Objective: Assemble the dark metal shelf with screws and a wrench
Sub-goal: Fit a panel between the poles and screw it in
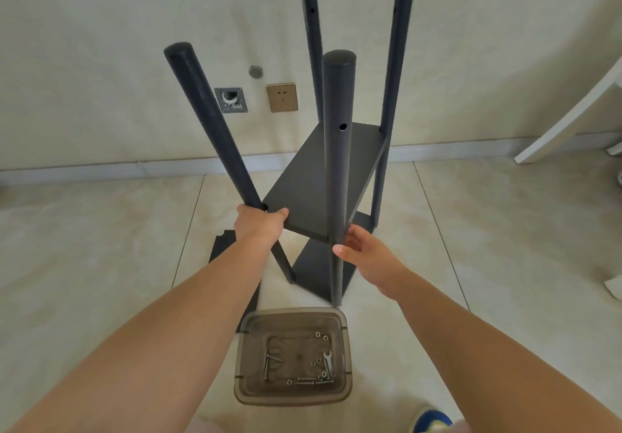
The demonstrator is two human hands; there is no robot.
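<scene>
A: How is the shelf oriented?
B: It is stood upright on the floor, its four posts pointing upward.
A: Where is it gripped?
B: The panel's near corner is clasped by the left hand; the near post is wrapped by the right hand.

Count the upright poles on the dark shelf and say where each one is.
4: near left pole by the left hand, near right pole by the right hand, far left pole, far right pole. None seems hidden.
</scene>
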